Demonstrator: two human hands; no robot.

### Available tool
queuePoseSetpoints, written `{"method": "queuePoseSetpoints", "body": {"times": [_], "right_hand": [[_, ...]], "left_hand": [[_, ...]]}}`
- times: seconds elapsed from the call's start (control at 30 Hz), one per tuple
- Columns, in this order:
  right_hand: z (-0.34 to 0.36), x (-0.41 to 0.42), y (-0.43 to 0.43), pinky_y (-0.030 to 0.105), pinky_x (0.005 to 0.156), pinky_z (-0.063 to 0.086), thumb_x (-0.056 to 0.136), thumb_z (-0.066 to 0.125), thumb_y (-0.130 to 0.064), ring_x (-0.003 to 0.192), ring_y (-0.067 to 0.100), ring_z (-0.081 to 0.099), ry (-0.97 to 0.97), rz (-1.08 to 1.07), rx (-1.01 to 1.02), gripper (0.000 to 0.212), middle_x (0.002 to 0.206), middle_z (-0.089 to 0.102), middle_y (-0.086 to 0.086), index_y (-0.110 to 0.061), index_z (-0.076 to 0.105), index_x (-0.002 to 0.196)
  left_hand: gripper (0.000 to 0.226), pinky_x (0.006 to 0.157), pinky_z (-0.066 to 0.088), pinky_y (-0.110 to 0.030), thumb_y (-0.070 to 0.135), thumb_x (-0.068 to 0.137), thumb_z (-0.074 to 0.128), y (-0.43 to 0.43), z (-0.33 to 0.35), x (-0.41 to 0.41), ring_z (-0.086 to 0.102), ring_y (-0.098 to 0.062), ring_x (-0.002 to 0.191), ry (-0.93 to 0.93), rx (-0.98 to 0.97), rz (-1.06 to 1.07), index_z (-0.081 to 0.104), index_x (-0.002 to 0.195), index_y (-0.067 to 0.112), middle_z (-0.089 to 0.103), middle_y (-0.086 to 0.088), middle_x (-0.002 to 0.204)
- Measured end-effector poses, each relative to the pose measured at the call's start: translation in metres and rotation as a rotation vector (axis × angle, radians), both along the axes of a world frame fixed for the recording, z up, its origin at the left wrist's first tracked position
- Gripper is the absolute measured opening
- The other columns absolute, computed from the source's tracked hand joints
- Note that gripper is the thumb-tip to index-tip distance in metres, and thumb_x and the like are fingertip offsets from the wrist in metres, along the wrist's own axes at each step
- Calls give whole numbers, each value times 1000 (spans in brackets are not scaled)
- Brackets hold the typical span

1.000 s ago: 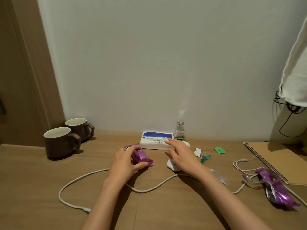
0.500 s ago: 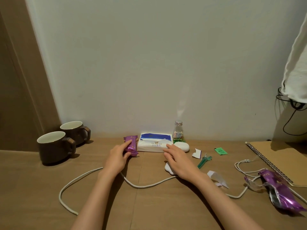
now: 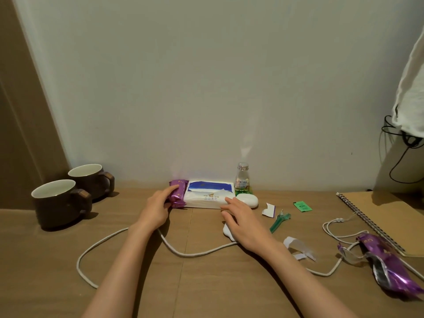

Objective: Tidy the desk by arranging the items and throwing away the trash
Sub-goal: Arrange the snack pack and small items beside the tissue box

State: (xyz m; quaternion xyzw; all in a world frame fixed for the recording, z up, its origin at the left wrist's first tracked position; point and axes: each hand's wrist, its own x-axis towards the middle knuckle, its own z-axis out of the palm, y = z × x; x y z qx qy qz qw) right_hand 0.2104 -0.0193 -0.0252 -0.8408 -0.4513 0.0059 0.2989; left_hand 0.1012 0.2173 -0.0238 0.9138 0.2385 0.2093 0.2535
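My left hand (image 3: 158, 207) lies with straight fingers along the left side of a purple snack pack (image 3: 179, 195). The pack lies flat on the desk, tight against the left end of a white and blue tissue pack (image 3: 207, 196) by the wall. My right hand (image 3: 245, 228) is spread flat. Its fingertips touch the near right corner of the tissue pack, and its palm covers a white plug (image 3: 226, 231) on a white cable (image 3: 183, 253). An empty purple wrapper (image 3: 390, 269) lies at the far right.
Two brown mugs (image 3: 59, 200) stand at the back left. A small bottle (image 3: 242, 180) and a white oval case (image 3: 248, 200) sit right of the tissues. Torn paper (image 3: 269, 210), a green plastic piece (image 3: 280, 222), a green sachet (image 3: 302, 206), a clear wrapper (image 3: 298, 247) and a spiral notebook (image 3: 390, 219) lie on the right.
My left hand carried the purple snack pack away from me to the wall and laid it against the left end of the tissue pack. My right hand hardly moved.
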Motion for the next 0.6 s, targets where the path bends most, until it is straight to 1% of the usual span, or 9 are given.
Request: {"method": "queuePoseSetpoints", "body": {"times": [0.1,0.17,0.23,0.3,0.33,0.37,0.43,0.5,0.6], "right_hand": [[1,-1,-1,28,115,19,101,35,-38,145,7,17,12,15,6,41,155,30,-9,-26,46,139],[4,-1,-3,26,115,18,101,37,-36,144,7,20,43,17,56,41,154,33,-8,-25,46,140],[11,-2,-7,24,111,24,101,40,-33,137,5,31,60,10,155,38,147,43,-8,-23,51,135],[22,-1,-12,21,101,35,99,43,-33,121,1,43,56,-20,226,32,130,53,-12,-26,56,128],[29,-1,-15,19,93,40,98,45,-35,113,0,46,60,-39,231,30,120,55,-15,-28,58,124],[35,0,-19,17,85,43,96,48,-38,106,1,49,71,-52,218,27,112,56,-16,-30,60,120],[45,1,-27,14,72,42,91,55,-45,95,2,54,110,-52,150,29,105,58,-12,-30,61,115],[48,-3,-35,16,71,41,84,61,-51,95,2,54,118,-40,38,40,105,59,-9,-28,59,117],[43,-14,-39,24,79,48,79,65,-54,96,6,55,67,-48,-92,49,106,57,-7,-26,56,118]], "left_hand": [[64,100,38,-39,-3,90,48,-4,-2,0,45,-31,118,-10,14,13,33,144,29,48,-14,129],[71,100,39,-40,-4,88,50,-8,-1,-2,44,-32,117,-14,16,30,28,146,31,45,-14,128],[75,100,41,-41,-5,85,51,-12,2,-5,43,-31,118,-39,13,50,28,146,32,41,-14,128],[77,100,40,-41,-6,83,52,-17,6,-8,40,-32,121,-64,7,70,29,145,34,37,-13,130],[78,100,40,-41,-6,82,52,-20,8,-9,38,-32,122,-70,6,77,28,145,35,35,-13,131],[79,99,40,-40,-5,82,53,-24,10,-11,37,-31,123,-73,7,81,27,145,34,33,-12,132],[80,98,41,-39,-3,84,56,-32,13,-12,37,-29,123,-89,13,85,23,147,33,34,-12,132],[78,95,44,-39,1,86,58,-41,16,-13,40,-27,121,-129,27,95,21,148,32,37,-11,131],[71,89,47,-37,9,90,57,-56,19,-13,46,-24,117,-221,30,116,21,148,29,42,-10,129]]}}
